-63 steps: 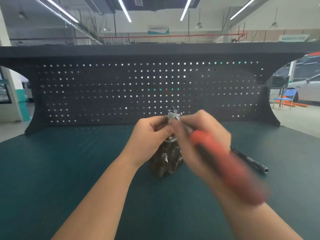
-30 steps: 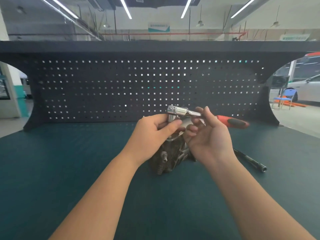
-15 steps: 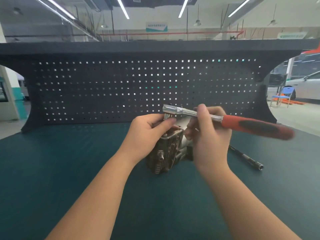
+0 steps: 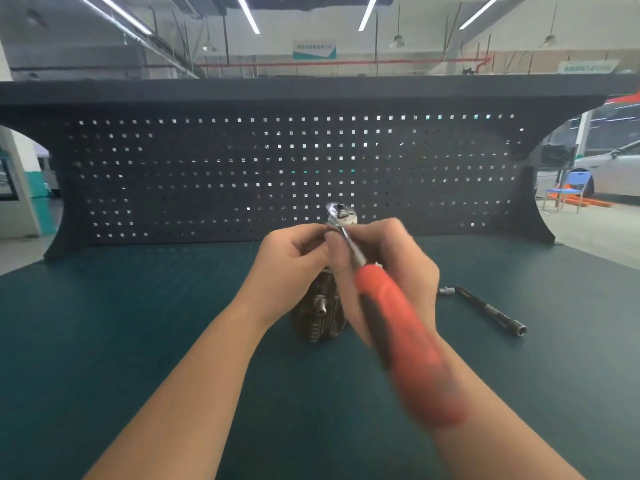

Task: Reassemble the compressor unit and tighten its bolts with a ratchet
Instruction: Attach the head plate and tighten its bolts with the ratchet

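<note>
The dark finned compressor unit (image 4: 320, 313) stands upright on the green mat, mostly hidden behind both hands. My left hand (image 4: 294, 268) grips its top from the left. A ratchet (image 4: 391, 327) with a chrome head and an orange and black handle sits on top of the unit, its head at the upper end and its blurred handle pointing toward me. My right hand (image 4: 401, 271) holds the ratchet's metal shaft just above the orange grip.
A black extension bar (image 4: 490, 311) lies on the green mat (image 4: 104, 341) to the right of the unit, with a small silver socket (image 4: 446, 291) near its far end. A black pegboard (image 4: 242, 168) walls off the back of the bench.
The ratchet handle has swung from pointing right to pointing toward me. My right hand went round with it. My left hand stays on top of the unit.
</note>
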